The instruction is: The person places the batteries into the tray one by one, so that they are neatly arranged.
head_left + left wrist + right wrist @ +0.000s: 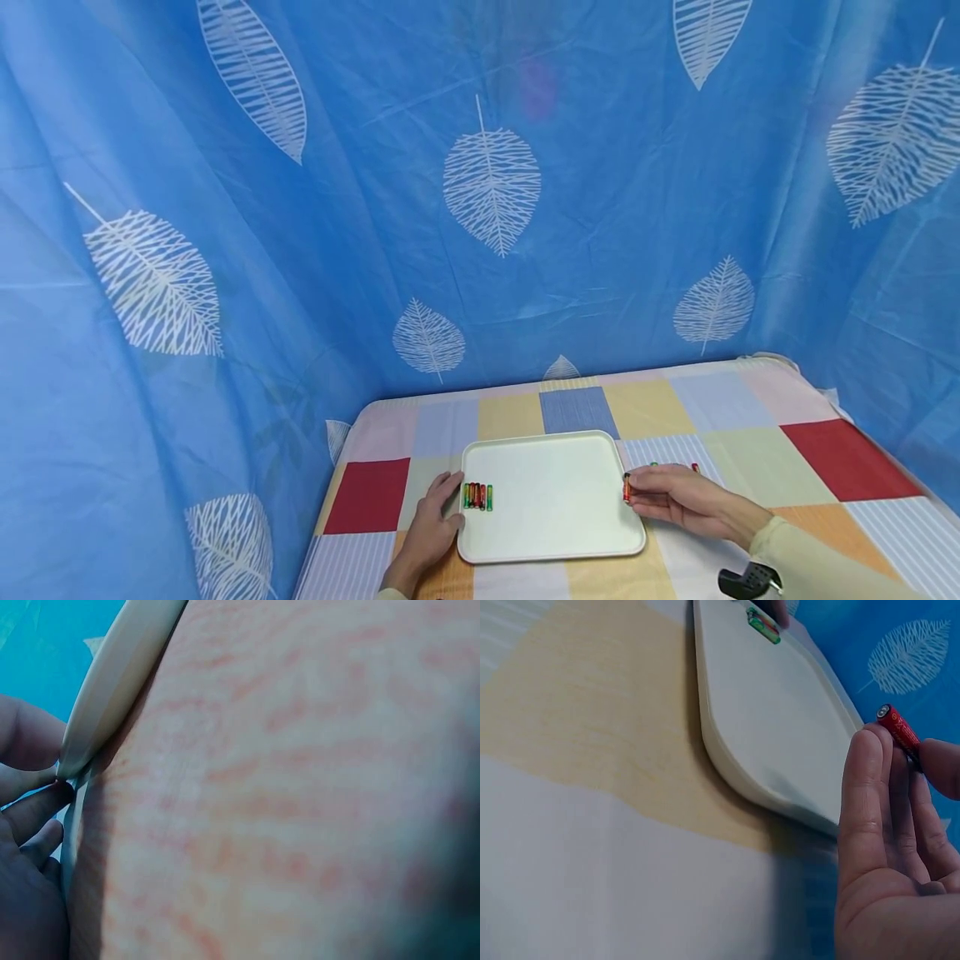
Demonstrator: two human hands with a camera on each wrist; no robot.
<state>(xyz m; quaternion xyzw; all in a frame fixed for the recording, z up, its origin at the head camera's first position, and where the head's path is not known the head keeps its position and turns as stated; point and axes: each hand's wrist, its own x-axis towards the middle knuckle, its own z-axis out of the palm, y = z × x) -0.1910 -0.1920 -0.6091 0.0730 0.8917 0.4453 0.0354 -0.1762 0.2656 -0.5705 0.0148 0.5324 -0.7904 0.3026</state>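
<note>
My right hand (682, 496) pinches a red battery (902, 733) between thumb and fingertips, just over the right rim of a white tray (555, 500). In the head view the battery points upright; in the right wrist view its flat metal end faces the camera. At the tray's left edge, my left hand (432, 525) touches the rim with loosely extended fingers and thumb. Close by, inside the tray, several green and red batteries (477, 497) stand in a row side by side. The left wrist view shows the left fingers (37, 810) against the rim.
More batteries (695, 468) lie on the tablecloth behind the right hand, partly hidden by it. A patchwork cloth (750, 467) covers the table. Blue leaf-printed curtains (337, 250) hang at the back and both sides.
</note>
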